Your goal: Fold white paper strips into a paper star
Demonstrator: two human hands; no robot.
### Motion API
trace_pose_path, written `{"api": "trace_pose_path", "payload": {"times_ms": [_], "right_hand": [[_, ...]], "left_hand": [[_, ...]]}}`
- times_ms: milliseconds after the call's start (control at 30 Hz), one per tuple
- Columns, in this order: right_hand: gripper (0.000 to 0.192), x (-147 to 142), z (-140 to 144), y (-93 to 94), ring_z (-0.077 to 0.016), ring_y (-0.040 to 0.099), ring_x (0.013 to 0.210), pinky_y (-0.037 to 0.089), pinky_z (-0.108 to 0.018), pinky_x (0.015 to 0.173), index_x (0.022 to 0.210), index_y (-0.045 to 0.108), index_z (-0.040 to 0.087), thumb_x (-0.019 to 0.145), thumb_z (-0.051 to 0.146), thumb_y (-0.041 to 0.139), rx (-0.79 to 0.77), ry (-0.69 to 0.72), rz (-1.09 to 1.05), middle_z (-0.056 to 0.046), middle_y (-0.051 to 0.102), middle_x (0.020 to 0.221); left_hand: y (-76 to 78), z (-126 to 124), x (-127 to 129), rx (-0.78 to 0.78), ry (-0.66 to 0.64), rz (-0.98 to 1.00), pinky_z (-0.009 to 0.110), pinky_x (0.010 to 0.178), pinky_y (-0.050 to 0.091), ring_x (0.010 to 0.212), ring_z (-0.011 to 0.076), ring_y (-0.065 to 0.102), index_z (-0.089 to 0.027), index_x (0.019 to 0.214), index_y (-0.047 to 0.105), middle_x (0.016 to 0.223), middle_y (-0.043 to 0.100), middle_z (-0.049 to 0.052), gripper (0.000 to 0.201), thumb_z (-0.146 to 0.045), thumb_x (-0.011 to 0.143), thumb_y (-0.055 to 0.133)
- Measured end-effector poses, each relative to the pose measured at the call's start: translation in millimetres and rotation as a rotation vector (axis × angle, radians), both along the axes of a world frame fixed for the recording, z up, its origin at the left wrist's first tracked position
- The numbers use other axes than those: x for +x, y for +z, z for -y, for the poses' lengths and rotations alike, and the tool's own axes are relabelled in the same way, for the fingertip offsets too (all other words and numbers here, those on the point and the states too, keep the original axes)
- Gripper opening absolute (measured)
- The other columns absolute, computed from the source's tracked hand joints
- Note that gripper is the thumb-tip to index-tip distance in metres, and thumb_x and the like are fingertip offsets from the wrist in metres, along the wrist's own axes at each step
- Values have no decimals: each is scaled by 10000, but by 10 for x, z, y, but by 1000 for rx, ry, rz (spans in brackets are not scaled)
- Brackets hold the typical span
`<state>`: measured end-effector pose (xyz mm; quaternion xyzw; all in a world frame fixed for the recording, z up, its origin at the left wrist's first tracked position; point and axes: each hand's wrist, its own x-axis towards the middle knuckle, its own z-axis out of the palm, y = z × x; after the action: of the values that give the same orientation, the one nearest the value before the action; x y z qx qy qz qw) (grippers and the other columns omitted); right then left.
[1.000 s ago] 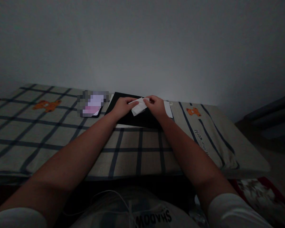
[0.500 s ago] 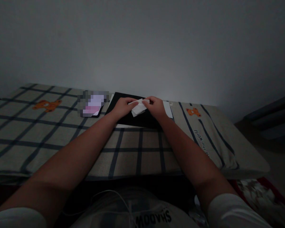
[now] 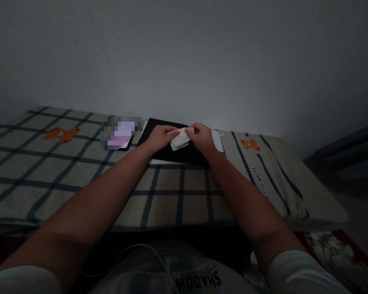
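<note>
Across a dim room, a checked bedspread [image 3: 64, 171] with dark blue lines and small orange bear figures covers the flat surface in front of the person, running back to a plain pale wall [image 3: 184, 61]. At its far edge, just before the wall, lies a black board [image 3: 184, 154], and a white sheet [image 3: 217, 141] shows from under the board's right side. To the board's left lies a small pinkish blurred item [image 3: 120, 134], too unclear to name. Both bare forearms stretch forward over the bedspread and meet above the board. Between them is a small piece of white paper [image 3: 179, 139], creased and folded into an uneven, roughly four-sided shape with layered flaps. It lies low over the board's far middle; whether its lower corner touches the board I cannot tell. Its long axis runs from lower left to upper right, tilted a little, with one corner pointing down towards the person and the upper edge stretched between the two hands. The left hand [image 3: 158, 137] is closed on the paper's left end, fingers curled over the edge. The right hand [image 3: 202, 136] pinches the paper's upper right end between thumb and fingertips.
</note>
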<state>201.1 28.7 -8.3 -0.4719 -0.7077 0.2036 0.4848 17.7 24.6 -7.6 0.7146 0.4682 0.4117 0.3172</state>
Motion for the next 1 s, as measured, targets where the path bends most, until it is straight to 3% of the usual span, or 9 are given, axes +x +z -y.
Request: {"api": "trace_pose_path", "payload": {"times_ms": [567, 767, 1000], "right_hand": [[152, -30, 82, 65, -137, 532, 632, 424, -273, 635, 744, 645, 154, 744, 280, 559, 44, 6, 99, -16, 631, 686], [239, -25, 44, 38, -148, 562, 684, 444, -287, 672, 914, 685, 152, 727, 263, 586, 22, 22, 40, -43, 679, 811], [205, -13, 11, 23, -154, 561, 643, 441, -291, 628, 753, 667, 144, 703, 337, 620, -100, -10, -44, -28, 646, 695]], "left_hand": [[11, 18, 22, -78, -13, 70, 295, 718, 473, 761, 190, 629, -113, 892, 712, 865, 709, 100, 386, -446, 704, 666], [0, 4, 7, -21, 9, 25, 290, 706, 474, 767, 188, 625, -139, 887, 709, 862, 712, 79, 372, -466, 724, 640], [-9, 1, 17, -83, 61, 101, 297, 712, 473, 752, 185, 625, -143, 906, 722, 873, 715, 86, 409, -484, 685, 681]]}}
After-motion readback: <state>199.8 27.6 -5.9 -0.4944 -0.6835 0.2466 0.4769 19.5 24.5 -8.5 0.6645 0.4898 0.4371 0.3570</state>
